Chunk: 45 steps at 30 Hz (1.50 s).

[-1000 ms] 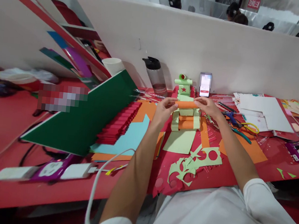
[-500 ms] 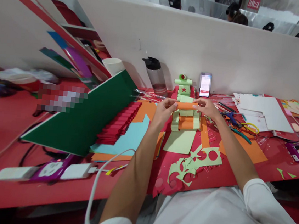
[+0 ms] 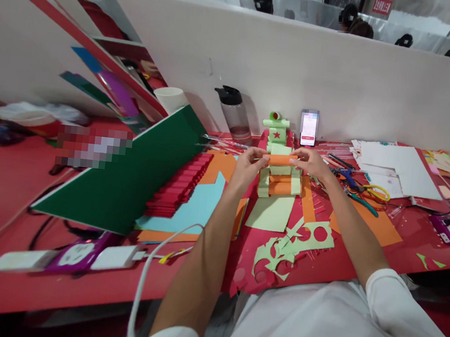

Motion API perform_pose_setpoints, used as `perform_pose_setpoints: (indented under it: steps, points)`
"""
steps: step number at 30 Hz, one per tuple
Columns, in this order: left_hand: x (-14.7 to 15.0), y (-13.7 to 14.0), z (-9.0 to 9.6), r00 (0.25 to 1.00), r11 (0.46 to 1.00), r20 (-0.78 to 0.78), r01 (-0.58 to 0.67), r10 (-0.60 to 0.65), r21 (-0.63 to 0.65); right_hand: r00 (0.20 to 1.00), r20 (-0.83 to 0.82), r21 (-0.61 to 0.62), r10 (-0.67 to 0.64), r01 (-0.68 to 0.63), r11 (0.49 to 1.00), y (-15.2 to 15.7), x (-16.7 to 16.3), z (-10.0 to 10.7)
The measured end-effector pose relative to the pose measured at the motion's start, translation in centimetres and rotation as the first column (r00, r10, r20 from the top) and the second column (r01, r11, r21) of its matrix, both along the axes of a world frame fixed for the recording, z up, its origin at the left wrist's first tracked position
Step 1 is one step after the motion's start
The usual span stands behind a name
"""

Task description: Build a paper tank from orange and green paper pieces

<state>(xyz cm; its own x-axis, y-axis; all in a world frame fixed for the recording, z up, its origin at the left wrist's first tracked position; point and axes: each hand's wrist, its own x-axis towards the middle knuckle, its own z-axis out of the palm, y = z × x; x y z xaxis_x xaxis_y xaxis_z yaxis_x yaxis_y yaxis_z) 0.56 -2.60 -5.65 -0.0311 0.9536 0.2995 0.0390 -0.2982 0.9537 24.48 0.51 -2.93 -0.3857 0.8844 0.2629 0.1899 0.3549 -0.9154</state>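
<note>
Between my two hands is an orange paper roll (image 3: 280,160), lying crosswise above a light green paper model (image 3: 264,186). My left hand (image 3: 250,163) pinches the roll's left end, and my right hand (image 3: 309,162) grips its right end. The model has green rolled sides with more orange rolls (image 3: 280,187) across it. Behind my hands rises its upper part with a red star (image 3: 277,135) and a small roll on top. A light green sheet (image 3: 270,213) lies just in front of the model.
Cut green scraps (image 3: 317,241) lie near the front edge. To the left are folded red paper strips (image 3: 178,185), a tilted green board (image 3: 119,179) and a bottle (image 3: 234,116). A phone (image 3: 308,127) leans on the white partition. Pliers (image 3: 362,203) and scissors (image 3: 377,192) lie right.
The left end of the orange roll shows slightly shifted to the right under my left fingers. Both hands otherwise stay almost in the same place.
</note>
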Motion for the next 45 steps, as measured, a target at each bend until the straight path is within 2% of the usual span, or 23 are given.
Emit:
perform_pose_setpoints:
  steps: [6, 26, 31, 37, 45]
  points:
    - [0.19, -0.36, 0.4, 0.998, 0.999, -0.047, 0.05, -0.051, -0.013, 1.0, 0.006, 0.004, -0.006, 0.006, 1.0, -0.1, 0.01, 0.12]
    - [0.33, -0.45, 0.68, 0.998, 0.999, -0.062, 0.015, -0.018, -0.045, 0.999, 0.044, -0.043, 0.02, -0.018, 0.999, 0.23, 0.25, -0.16]
    - [0.37, -0.52, 0.73, 0.998, 0.999, -0.058, 0.011, -0.013, -0.039, 0.999, 0.044, -0.033, 0.007, -0.006, 0.999, 0.02, 0.32, 0.08]
    - [0.36, -0.3, 0.47, 0.999, 0.999, -0.048, 0.019, -0.02, -0.035, 0.998, 0.059, 0.033, -0.011, 0.009, 0.999, 0.06, 0.33, 0.17]
    - [0.25, -0.13, 0.22, 0.999, 0.999, -0.048, 0.024, -0.025, -0.026, 0.999, 0.028, -0.038, 0.017, -0.016, 0.999, 0.15, 0.51, -0.07]
